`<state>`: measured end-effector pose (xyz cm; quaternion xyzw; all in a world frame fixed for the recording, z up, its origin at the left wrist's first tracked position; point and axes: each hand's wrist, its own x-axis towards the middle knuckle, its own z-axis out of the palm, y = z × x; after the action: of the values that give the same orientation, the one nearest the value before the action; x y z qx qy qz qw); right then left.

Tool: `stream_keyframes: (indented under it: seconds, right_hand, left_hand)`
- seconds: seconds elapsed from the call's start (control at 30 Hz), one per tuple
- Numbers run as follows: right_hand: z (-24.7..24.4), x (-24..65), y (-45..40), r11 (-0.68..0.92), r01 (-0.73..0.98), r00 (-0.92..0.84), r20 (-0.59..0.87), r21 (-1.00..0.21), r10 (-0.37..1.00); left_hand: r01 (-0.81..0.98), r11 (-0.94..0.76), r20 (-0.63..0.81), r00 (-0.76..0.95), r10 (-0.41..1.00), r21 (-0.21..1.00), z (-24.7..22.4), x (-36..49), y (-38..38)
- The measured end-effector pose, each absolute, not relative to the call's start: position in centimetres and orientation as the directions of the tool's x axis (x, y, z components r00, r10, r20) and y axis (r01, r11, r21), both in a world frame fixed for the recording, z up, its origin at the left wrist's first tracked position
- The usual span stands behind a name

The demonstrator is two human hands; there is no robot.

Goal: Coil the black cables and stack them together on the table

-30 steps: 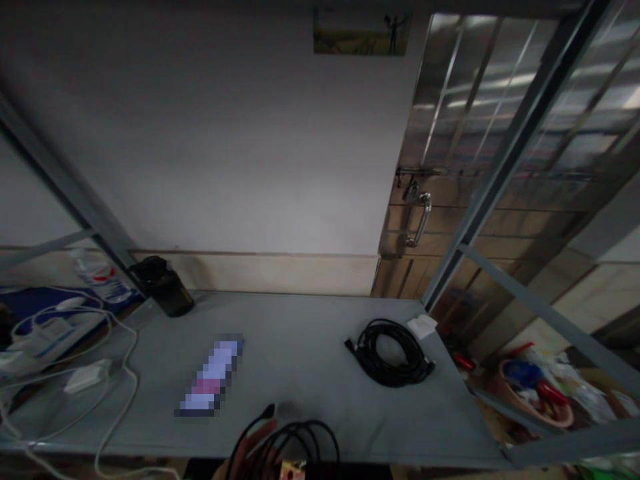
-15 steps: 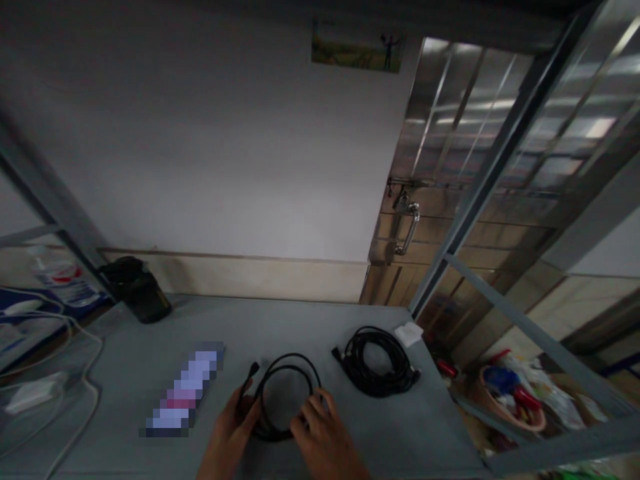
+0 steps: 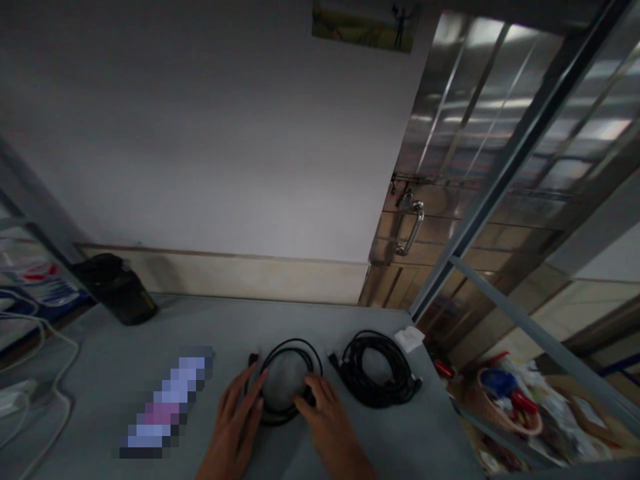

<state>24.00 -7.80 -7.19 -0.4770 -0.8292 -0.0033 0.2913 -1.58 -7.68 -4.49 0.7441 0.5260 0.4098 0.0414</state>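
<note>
A thin black cable [image 3: 289, 343] lies in a loose round coil on the grey table, its dark plug end at the upper left of the loop. My left hand [image 3: 239, 412] rests at the coil's left side, fingers apart and touching or just over the cable. At the coil's right side, my right hand [image 3: 325, 410] has its thumb and fingers bent around the cable. A thicker coiled black cable [image 3: 380, 397] lies to the right of my hands, touched by neither.
On the left are a pixelated, phone-like object [image 3: 170, 400], white cables [image 3: 65, 400], a dark container [image 3: 120, 293] and a plastic bottle [image 3: 43, 277]. White paper [image 3: 409, 338] lies near the table's right edge. Beyond the metal frame [image 3: 520, 320] stands a filled basket [image 3: 533, 427].
My left hand has opened from its pinch and its fingers now spread over the coil's left side. The coil lies a little higher in view. The camera view has shifted slightly.
</note>
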Motion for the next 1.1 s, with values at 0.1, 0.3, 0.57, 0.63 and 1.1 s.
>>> stream_keyframes:
  seconds: [0.1, 0.3, 0.57, 0.63, 1.1]
  right_hand:
    - [-7.1, 24.3, -8.4, 0.52, 0.796, -0.352, 0.463, -0.308, 0.813]
    - [-6.1, 28.4, -9.9, 0.39, 0.861, -0.157, 0.56, -0.326, 0.813]
    - [-7.7, 40.0, -11.0, 0.249, 0.944, -0.045, 0.663, -0.216, 0.747]
    - [-8.3, 41.0, -11.4, 0.255, 0.941, -0.047, 0.659, -0.223, 0.75]
    - [-7.2, 40.5, -11.8, 0.324, 0.894, -0.056, 0.638, -0.31, 0.768]
  left_hand:
    - [0.737, -0.556, 0.613, 0.246, 0.751, 0.385, -4.7, -1.8, -8.1]
    - [0.763, -0.53, 0.596, 0.242, 0.766, 0.371, -5.4, -1.8, -8.0]
    - [0.799, -0.4, 0.589, 0.073, 0.805, 0.448, -6.2, -1.7, -7.7]
    - [0.8, -0.361, 0.585, 0.016, 0.811, 0.479, -6.4, -1.7, -7.6]
    - [0.604, -0.218, 0.45, -0.264, 0.853, 0.767, -3.3, -2.5, -8.3]
